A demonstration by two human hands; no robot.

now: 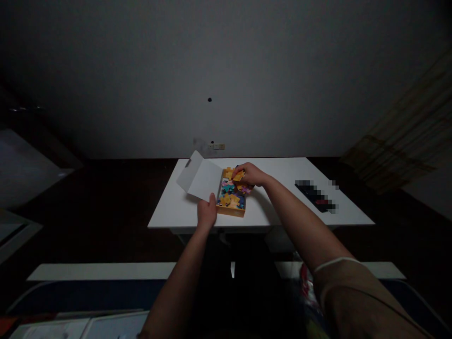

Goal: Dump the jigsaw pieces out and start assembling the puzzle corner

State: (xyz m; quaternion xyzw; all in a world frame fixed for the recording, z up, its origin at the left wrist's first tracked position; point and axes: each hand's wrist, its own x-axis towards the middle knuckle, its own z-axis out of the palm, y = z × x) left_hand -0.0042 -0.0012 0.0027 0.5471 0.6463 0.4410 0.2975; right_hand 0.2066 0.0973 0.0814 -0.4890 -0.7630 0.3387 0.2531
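An orange-sided puzzle box [231, 212] rests on the white table, its white lid [205, 178] folded back to the left. Inside lie several loose jigsaw pieces [229, 201] in yellow, blue, teal and pink. My left hand [206, 212] grips the box's near left corner, thumb up by the base of the lid. Over the far right part of the box is my right hand [250, 174], fingers pinched on a yellow jigsaw piece [239, 176]. Part of the box's right side is hidden behind that hand.
A dark flat object [315, 196], partly blurred out, lies at the right of the white table [275, 212]. Behind the table rises a grey wall with a socket [216, 146]. A curtain [399, 122] hangs at the right.
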